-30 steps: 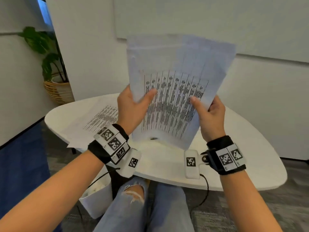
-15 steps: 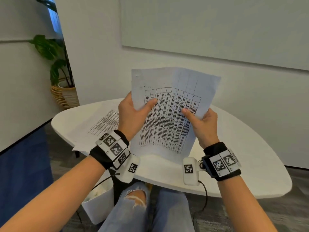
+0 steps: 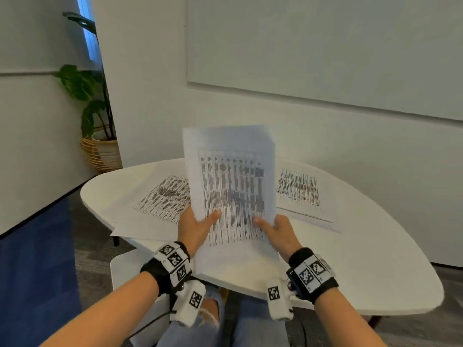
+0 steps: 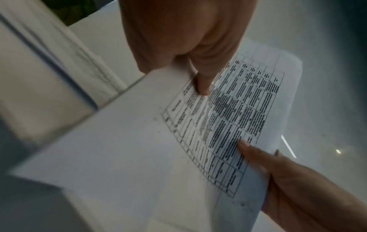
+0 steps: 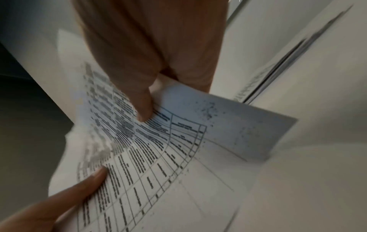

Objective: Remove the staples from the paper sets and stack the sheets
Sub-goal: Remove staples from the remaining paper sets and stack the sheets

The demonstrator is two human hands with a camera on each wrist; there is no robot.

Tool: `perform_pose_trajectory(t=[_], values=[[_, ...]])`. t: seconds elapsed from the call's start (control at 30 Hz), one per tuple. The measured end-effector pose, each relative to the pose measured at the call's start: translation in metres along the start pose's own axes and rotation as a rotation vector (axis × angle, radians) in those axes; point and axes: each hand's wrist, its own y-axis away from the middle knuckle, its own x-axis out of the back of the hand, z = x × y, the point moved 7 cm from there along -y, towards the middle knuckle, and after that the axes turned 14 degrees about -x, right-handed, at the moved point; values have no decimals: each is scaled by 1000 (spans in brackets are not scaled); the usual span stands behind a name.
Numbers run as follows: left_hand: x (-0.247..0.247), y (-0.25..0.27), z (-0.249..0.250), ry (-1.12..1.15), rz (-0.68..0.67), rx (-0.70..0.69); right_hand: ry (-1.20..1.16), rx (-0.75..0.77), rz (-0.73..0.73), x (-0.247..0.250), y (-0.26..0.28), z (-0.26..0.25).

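Both hands grasp one paper set (image 3: pixel 231 186) above the near middle of the white counter (image 3: pixel 363 266): the left hand (image 3: pixel 194 227) pinches its left edge with the thumb on the printed table, the right hand (image 3: pixel 278 232) its right edge likewise. The print is blurred, no staple can be made out, and the fingers behind are hidden. Left of this set on the counter lie loose printed sheets (image 3: pixel 162 196), partly covered, and right of it another stack (image 3: pixel 300 194).
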Motion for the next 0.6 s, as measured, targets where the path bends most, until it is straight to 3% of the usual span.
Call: perform_pose_trajectory(t=[0.2, 0.3, 0.37, 0.47, 0.6], values=[[22, -10, -5, -147, 12, 24, 355, -51, -76, -20, -28, 14], [45, -20, 10, -245, 37, -27, 385, -39, -164, -19, -37, -1], [60, -24, 17, -285, 54, -51, 420, 34, -85, -10, -50, -17], [78, -21, 17, -363, 31, -26, 828, 177, 56, -8, -72, -27], [85, -11, 2, -433, -37, 105, 1266, 202, -71, -34, -81, -11]])
